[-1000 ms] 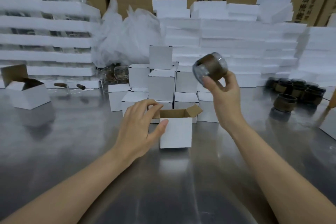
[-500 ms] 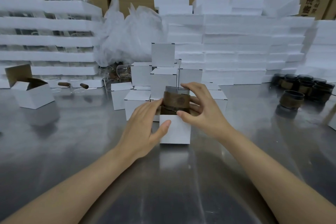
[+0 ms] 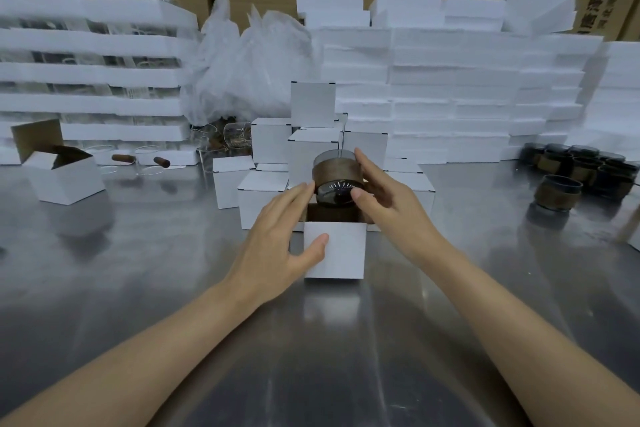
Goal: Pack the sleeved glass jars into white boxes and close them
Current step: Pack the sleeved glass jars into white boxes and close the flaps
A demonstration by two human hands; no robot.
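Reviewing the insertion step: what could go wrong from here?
1. The sleeved jar is tilted over the open white box; it may catch the rim.
2. The right hand has only a fingertip grip; the jar could slip.
3. The left hand steadies one side; the box could slide on the steel table.

Steel table (image 3: pixel 138 288) carries the open white box (image 3: pixel 335 250) right under the gripped jar. Closed white boxes (image 3: pixel 263 198) just behind/left of grip, another open box (image 3: pixel 65 177) far left. Sleeved jars (image 3: pixel 581 173) well right, foam stacks (image 3: pixel 450 97) at back.
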